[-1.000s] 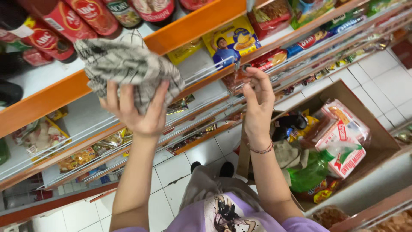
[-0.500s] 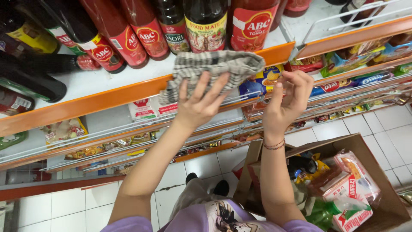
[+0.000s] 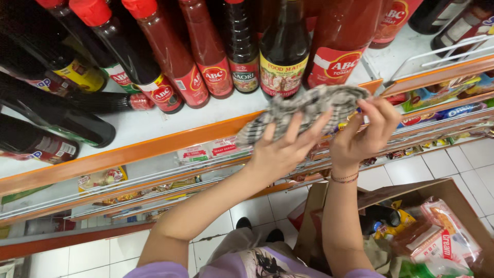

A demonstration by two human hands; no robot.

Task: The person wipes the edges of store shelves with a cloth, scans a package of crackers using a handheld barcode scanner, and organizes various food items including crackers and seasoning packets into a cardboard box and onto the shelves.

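Both hands are up at the shelf edge (image 3: 154, 146), gripping a grey checked cloth (image 3: 303, 110) between them. The left hand (image 3: 283, 152) spreads its fingers wide against the cloth's underside; the right hand (image 3: 365, 134), at its 3 o'clock, pinches the cloth's end. Sauce bottles (image 3: 206, 56) stand at 12 o'clock just behind. A cardboard box (image 3: 453, 195) of packets sits on the floor at 5 o'clock

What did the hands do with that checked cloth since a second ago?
The left hand carried the checked cloth from an open palm over the lower racks up to the front edge of the shelf of sauce bottles. The right hand, empty before, now pinches the cloth's end. The cardboard box of packets stayed on the floor.
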